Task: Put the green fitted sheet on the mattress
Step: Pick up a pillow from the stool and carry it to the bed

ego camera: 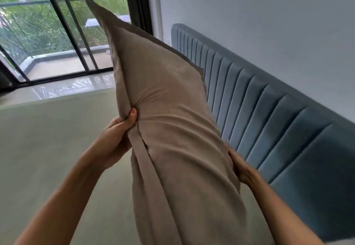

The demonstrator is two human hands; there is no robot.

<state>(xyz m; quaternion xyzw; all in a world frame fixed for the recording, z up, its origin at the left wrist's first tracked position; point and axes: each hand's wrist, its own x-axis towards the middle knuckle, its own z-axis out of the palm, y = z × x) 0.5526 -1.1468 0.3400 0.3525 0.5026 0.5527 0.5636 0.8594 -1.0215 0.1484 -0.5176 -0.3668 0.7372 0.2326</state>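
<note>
I hold a beige pillow [169,110] upright in front of me, above the bed. My left hand [117,139] grips its left edge, thumb pressed into the fabric and fingers curled behind the flange. My right hand [240,164] rests flat against the pillow's right side, fingers straight. A pale green fitted sheet [48,148] lies smooth over the mattress below and to the left. The pillow hides the part of the bed behind it.
A blue padded headboard [269,114] with vertical channels runs along the white wall [249,14] on the right. Beyond the bed's far edge lies glossy floor [73,87], then a black-framed glass door [63,23] onto a balcony with trees.
</note>
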